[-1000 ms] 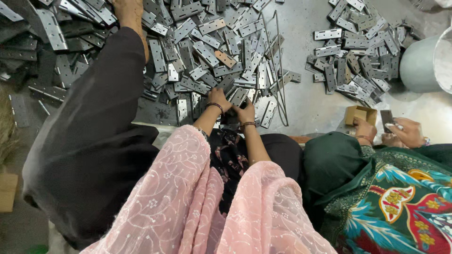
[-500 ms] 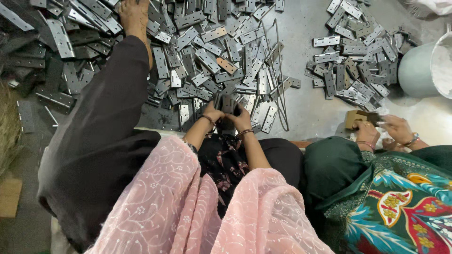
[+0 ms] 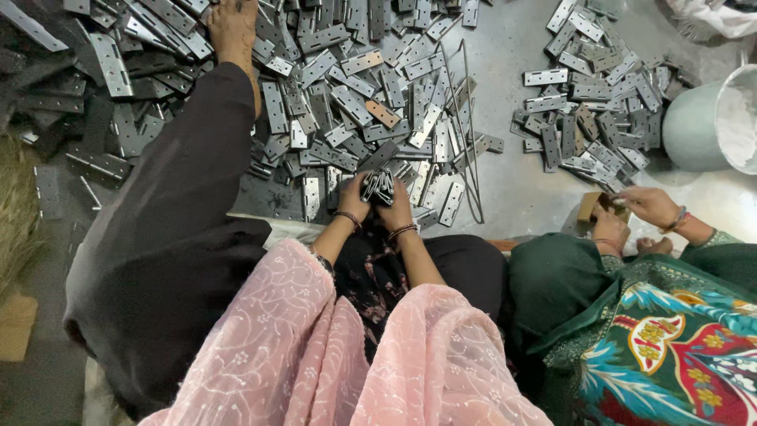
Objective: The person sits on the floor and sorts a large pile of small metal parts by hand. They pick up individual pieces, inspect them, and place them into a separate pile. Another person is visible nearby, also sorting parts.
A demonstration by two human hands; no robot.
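Observation:
A small stack of grey metal hinges (image 3: 379,186) is held between my two hands near the floor. My left hand (image 3: 355,195) grips its left side and my right hand (image 3: 398,205) grips its right side. Both wrists carry dark bangles. Just beyond the hands spreads a big pile of loose metal hinges (image 3: 347,87) on the grey floor. My leg in black cloth (image 3: 177,205) stretches out to the left, with the bare foot (image 3: 234,28) resting among the hinges. A pink scarf (image 3: 331,355) covers my lap.
A second pile of hinges (image 3: 591,102) lies at the right, beside a pale green bucket (image 3: 698,126) of white powder. A co-worker in green sits at the right, hands (image 3: 631,217) on a small cardboard box. Thin metal rods (image 3: 467,134) lie across the floor.
My hands have drawn back from the pile toward me and now hold a gathered stack of hinges between them. The co-worker's hands have shifted on the small box.

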